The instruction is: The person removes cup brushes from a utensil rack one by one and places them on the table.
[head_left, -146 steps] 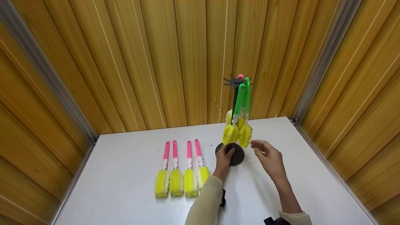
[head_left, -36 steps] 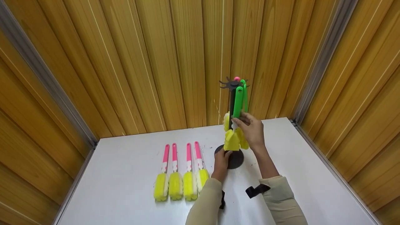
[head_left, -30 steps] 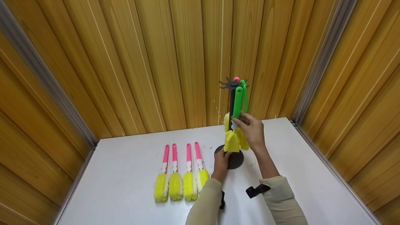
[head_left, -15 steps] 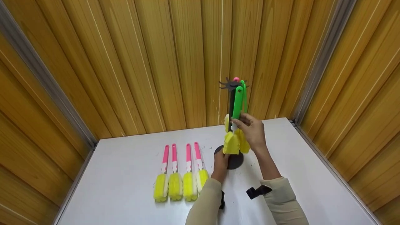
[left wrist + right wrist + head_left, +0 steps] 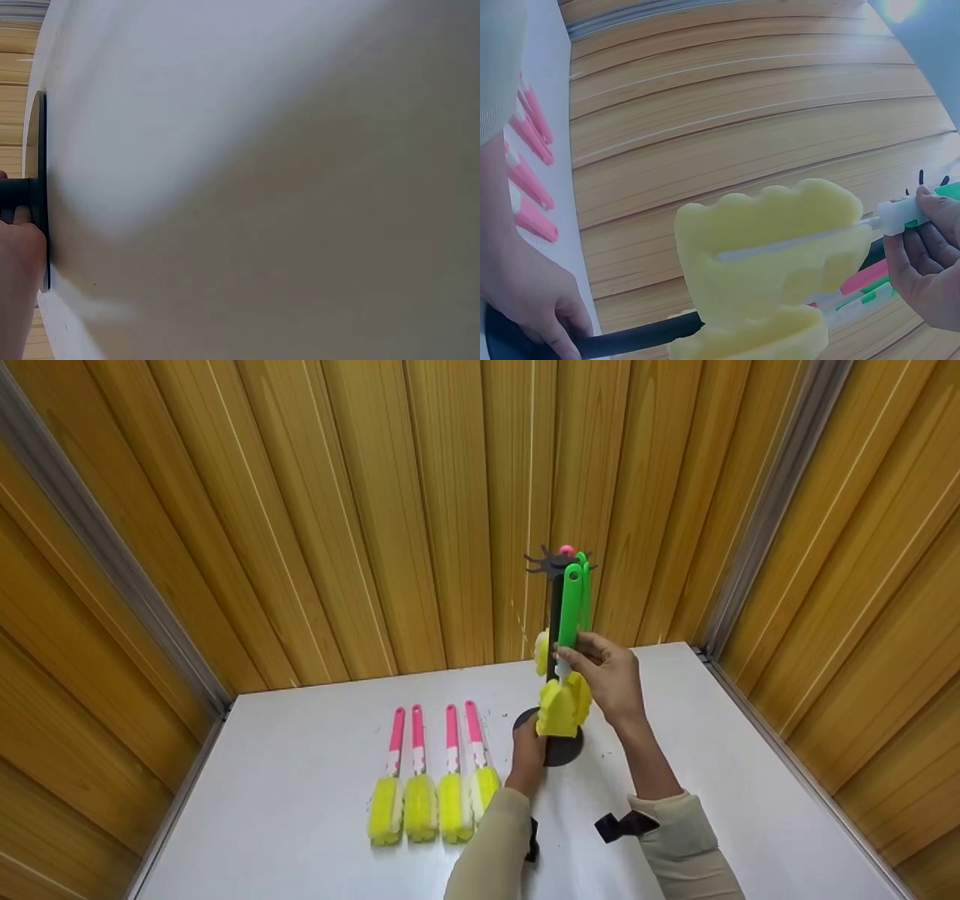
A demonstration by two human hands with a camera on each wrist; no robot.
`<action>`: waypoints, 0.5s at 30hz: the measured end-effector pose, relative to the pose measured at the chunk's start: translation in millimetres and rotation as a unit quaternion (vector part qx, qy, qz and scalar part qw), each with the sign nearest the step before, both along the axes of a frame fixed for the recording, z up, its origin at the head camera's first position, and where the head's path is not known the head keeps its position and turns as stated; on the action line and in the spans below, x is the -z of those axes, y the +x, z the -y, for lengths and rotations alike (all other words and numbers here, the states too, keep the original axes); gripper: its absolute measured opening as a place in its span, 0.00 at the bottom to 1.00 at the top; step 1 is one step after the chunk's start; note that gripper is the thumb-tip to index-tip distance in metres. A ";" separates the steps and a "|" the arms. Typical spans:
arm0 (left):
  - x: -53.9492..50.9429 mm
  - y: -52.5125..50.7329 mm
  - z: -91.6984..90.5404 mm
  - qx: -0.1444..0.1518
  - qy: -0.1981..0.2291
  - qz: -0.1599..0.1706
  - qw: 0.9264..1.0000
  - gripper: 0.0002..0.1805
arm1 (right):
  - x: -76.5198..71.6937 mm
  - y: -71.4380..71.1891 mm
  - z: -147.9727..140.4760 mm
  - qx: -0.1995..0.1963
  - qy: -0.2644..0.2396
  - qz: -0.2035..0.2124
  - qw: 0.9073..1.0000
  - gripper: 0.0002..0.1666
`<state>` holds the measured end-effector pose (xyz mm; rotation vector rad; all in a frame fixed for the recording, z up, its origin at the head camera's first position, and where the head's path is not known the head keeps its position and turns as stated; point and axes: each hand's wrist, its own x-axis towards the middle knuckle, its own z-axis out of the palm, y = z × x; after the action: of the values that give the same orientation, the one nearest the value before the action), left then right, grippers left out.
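Note:
My right hand (image 5: 611, 675) pinches a green-handled sponge brush (image 5: 571, 604) at its white neck, thumb and fingertips closed on it. Its yellow sponge head (image 5: 772, 255) hangs below, and the holed handle end is beside the hooks of a black stand (image 5: 556, 600); whether it is off its hook I cannot tell. My left hand (image 5: 527, 754) grips the stand's pole just above the round base (image 5: 568, 750), as the left wrist view also shows. Behind the held brush hang another green-handled brush (image 5: 586, 592) and a pink-handled one (image 5: 864, 277), partly hidden.
Several pink-handled sponge brushes (image 5: 420, 802) lie in a row on the white table (image 5: 300, 780), left of the stand. Wood-patterned panels (image 5: 375, 510) enclose the table at the back and sides. Small dark specks dot the tabletop around the base.
My right hand was earlier apart from the stand; it has come up and taken hold of the front green-handled brush. In the last half second the brush's handle end rises slightly. My left hand stays.

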<state>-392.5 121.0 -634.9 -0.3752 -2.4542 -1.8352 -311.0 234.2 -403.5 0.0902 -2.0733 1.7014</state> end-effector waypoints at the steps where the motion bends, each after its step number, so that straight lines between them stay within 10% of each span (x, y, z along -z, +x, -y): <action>1: 0.4 -0.2 -0.5 -0.004 -0.006 -0.005 1.000 0.13 | 0.0 0.9 -0.9 0.001 0.003 0.000 1.000 0.24; 7: 2.3 -1.7 -2.9 -0.020 -0.034 -0.053 0.998 0.16 | 1.5 7.4 -7.2 0.007 0.005 0.009 1.000 0.23; 15: 4.4 -4.2 -0.5 0.008 0.005 -0.008 1.000 0.14 | 6.1 20.3 -14.6 0.017 0.035 0.024 0.999 0.23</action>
<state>-396.7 121.5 -639.4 -0.4080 -2.4388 -1.8428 -290.6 248.8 -409.6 0.0366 -2.1570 1.6263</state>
